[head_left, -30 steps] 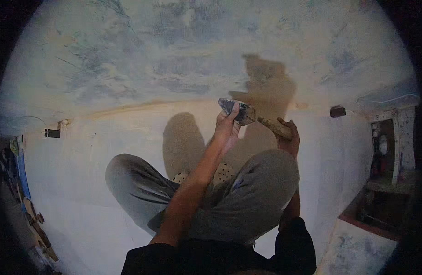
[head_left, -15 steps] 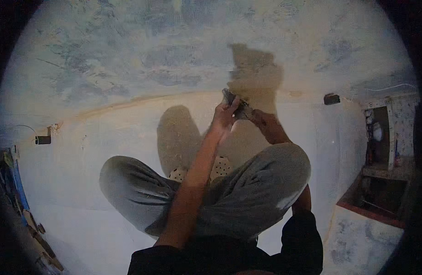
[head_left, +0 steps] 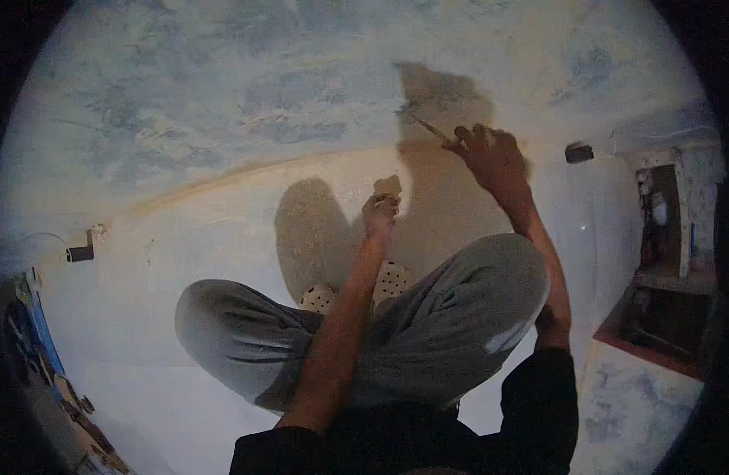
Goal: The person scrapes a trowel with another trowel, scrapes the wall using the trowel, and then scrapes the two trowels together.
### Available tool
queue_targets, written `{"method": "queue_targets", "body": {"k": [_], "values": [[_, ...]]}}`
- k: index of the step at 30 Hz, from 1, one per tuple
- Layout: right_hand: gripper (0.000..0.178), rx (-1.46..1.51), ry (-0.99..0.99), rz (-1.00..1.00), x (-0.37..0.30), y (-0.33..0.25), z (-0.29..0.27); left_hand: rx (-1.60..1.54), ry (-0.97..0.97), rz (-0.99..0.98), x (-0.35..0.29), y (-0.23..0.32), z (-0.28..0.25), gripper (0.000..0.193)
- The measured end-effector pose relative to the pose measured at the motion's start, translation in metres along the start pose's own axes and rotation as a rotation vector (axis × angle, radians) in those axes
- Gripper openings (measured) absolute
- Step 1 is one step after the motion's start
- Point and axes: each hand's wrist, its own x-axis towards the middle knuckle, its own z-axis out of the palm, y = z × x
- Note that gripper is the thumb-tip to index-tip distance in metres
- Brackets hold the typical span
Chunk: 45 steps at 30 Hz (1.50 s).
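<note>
My right hand (head_left: 495,162) is raised at the patchy blue-white wall (head_left: 301,87), its fingers closed round a thin putty knife (head_left: 430,128) seen nearly edge-on. The knife's tip points up and left at the wall's lower part; whether it touches cannot be told. Lower and to the left, my left hand (head_left: 380,215) is closed on a small flat tan piece (head_left: 387,187) that sticks up past the fingers. Its kind is unclear. My left forearm passes between my bent knees, and my right forearm runs outside the right knee.
My pale clogs (head_left: 317,298) stand on the whitish floor (head_left: 127,317). A dark box (head_left: 578,152) sits at the wall's foot on the right, another (head_left: 80,253) on the left. Long boards (head_left: 43,324) lie far left. Open shelving (head_left: 661,222) stands at the right.
My hands were together over a dark grey flat tool; now they are apart. The right has moved up and right to the wall with the putty knife, the left slightly down.
</note>
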Motion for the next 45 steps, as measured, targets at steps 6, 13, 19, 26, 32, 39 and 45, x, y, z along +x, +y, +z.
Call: {"method": "queue_targets", "body": {"k": [6,13,19,26,32,39,45], "values": [[0.029,-0.122,0.168,-0.109,0.018,0.007,0.009,0.104,0.005,-0.072,0.008,0.007,-0.007,0.037],[0.032,0.005,0.191,0.077,0.012,-0.018,0.01,0.081,-0.043,-0.101,0.004,0.006,-0.01,0.04],[0.037,0.234,0.311,0.163,0.018,-0.013,0.021,0.04,-0.09,-0.033,0.008,-0.001,-0.012,0.04],[0.041,0.426,0.474,0.103,0.031,-0.01,0.006,0.039,-0.061,-0.052,0.0,0.008,-0.005,0.037],[0.043,0.229,0.227,0.081,0.035,-0.035,0.023,0.006,-0.078,-0.024,0.002,0.002,-0.005,0.037],[0.044,0.136,0.458,0.188,0.019,-0.036,0.024,0.045,-0.053,-0.003,0.009,-0.004,-0.002,0.026],[0.042,0.145,0.388,0.196,-0.001,-0.025,0.032,-0.001,-0.088,0.013,-0.008,-0.001,0.003,0.029]]}}
